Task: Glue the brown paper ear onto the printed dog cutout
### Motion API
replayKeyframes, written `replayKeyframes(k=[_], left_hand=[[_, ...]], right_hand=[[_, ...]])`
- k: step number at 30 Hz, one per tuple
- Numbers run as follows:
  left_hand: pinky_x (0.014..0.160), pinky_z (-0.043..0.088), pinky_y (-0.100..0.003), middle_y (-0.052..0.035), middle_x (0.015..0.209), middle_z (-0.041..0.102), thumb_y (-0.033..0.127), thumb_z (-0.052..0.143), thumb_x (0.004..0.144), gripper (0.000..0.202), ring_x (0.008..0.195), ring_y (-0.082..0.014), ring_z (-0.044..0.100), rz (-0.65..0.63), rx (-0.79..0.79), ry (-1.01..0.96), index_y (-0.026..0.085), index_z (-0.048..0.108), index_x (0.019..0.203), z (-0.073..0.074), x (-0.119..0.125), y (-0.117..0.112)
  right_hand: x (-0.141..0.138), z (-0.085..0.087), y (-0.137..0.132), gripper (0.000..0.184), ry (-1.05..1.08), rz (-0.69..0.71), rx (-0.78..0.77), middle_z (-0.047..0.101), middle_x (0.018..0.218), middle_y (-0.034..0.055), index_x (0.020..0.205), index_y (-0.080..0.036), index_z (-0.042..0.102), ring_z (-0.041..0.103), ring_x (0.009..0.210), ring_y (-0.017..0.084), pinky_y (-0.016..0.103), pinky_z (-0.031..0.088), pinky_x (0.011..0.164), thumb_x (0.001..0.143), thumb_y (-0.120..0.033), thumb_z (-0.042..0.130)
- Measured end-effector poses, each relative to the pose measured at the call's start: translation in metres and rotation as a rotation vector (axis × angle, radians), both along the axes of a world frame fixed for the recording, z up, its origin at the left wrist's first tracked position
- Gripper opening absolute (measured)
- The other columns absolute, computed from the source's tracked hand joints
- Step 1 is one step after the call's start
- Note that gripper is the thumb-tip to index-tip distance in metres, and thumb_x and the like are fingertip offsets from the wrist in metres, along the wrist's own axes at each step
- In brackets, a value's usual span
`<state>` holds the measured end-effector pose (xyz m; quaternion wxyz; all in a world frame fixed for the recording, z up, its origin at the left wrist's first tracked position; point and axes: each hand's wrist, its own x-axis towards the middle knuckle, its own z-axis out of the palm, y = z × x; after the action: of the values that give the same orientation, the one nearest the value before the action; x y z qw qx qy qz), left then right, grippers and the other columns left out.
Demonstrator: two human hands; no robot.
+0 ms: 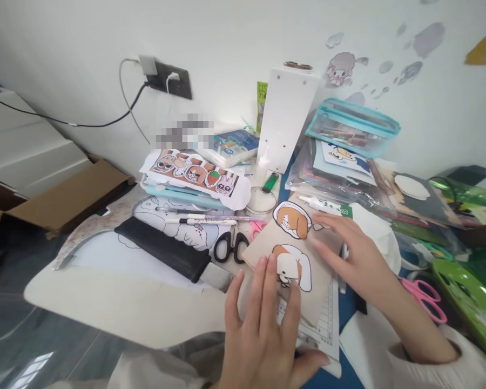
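Observation:
My left hand [263, 319] lies palm down with its fingers spread, fingertips on the lower edge of a brown-and-white cartoon dog cutout [303, 265]. That cutout rests on a beige card [257, 251], over a printed sheet [328, 324]. A second dog cutout [289, 219] lies farther up the same card. Just right of it hovers or rests my right hand [356, 254], finger and thumb apart, beside a small outlined paper piece [318, 227]. Whether it touches that piece, I cannot tell. Nothing shows in its grasp.
Black-handled scissors [231, 247], pens [202, 220] and a black pouch [162, 248] lie to the left. Pink scissors [425, 297] and a green case [470, 308] are at right. Behind stand a white box [285, 119], a green lighter [270, 182] and a turquoise pencil case [352, 127].

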<state>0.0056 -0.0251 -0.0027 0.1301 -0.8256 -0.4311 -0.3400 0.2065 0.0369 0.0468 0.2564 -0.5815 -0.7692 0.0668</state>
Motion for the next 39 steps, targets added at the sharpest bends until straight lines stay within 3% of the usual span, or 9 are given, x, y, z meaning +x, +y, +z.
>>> replayKeyframes(k=[6, 12, 23, 33, 39], left_hand=[[0.101, 0.028, -0.056, -0.0285, 0.130, 0.052, 0.069, 0.038, 0.083, 0.070, 0.124, -0.0378, 0.047, -0.012, 0.001, -0.008, 0.014, 0.060, 0.120, 0.000, -0.002, 0.000], [0.101, 0.028, -0.056, -0.0273, 0.132, 0.052, 0.067, 0.035, 0.086, 0.068, 0.124, -0.0374, 0.048, -0.022, -0.009, -0.013, 0.014, 0.060, 0.120, -0.001, -0.002, 0.000], [0.101, 0.027, -0.057, -0.0280, 0.131, 0.052, 0.068, 0.039, 0.083, 0.069, 0.124, -0.0381, 0.047, -0.007, -0.005, -0.008, 0.014, 0.060, 0.120, -0.001, -0.001, 0.000], [0.106, 0.023, -0.057, -0.0223, 0.126, 0.059, 0.070, 0.037, 0.084, 0.070, 0.122, -0.0336, 0.050, -0.052, -0.055, 0.080, 0.017, 0.059, 0.123, 0.003, -0.008, -0.001], [0.107, 0.021, -0.057, -0.0220, 0.123, 0.061, 0.067, 0.033, 0.087, 0.066, 0.120, -0.0312, 0.052, -0.026, -0.053, 0.008, 0.017, 0.062, 0.119, -0.002, -0.003, -0.001]], right_hand=[[-0.005, -0.004, 0.018, 0.044, -0.066, 0.021, -0.049, 0.057, 0.130, 0.0083, 0.127, -0.026, 0.048, 0.049, 0.124, 0.027, 0.055, 0.039, 0.102, 0.086, -0.037, 0.056], [-0.006, -0.008, 0.021, 0.039, -0.076, 0.021, -0.074, 0.060, 0.125, 0.0074, 0.123, -0.029, 0.051, 0.050, 0.122, 0.030, 0.058, 0.038, 0.099, 0.086, -0.037, 0.057], [-0.010, -0.012, 0.023, 0.035, 0.067, -0.042, -0.074, 0.062, 0.118, 0.0053, 0.114, -0.029, 0.055, 0.051, 0.116, 0.028, 0.054, 0.041, 0.096, 0.080, -0.030, 0.061], [-0.011, -0.012, 0.026, 0.036, 0.153, -0.086, -0.120, 0.062, 0.115, 0.0036, 0.110, -0.029, 0.057, 0.050, 0.114, 0.026, 0.052, 0.041, 0.096, 0.075, -0.028, 0.066], [-0.013, -0.002, 0.019, 0.037, 0.193, -0.114, -0.078, 0.061, 0.117, 0.0036, 0.109, -0.029, 0.056, 0.053, 0.112, 0.026, 0.049, 0.040, 0.099, 0.074, -0.029, 0.067]])
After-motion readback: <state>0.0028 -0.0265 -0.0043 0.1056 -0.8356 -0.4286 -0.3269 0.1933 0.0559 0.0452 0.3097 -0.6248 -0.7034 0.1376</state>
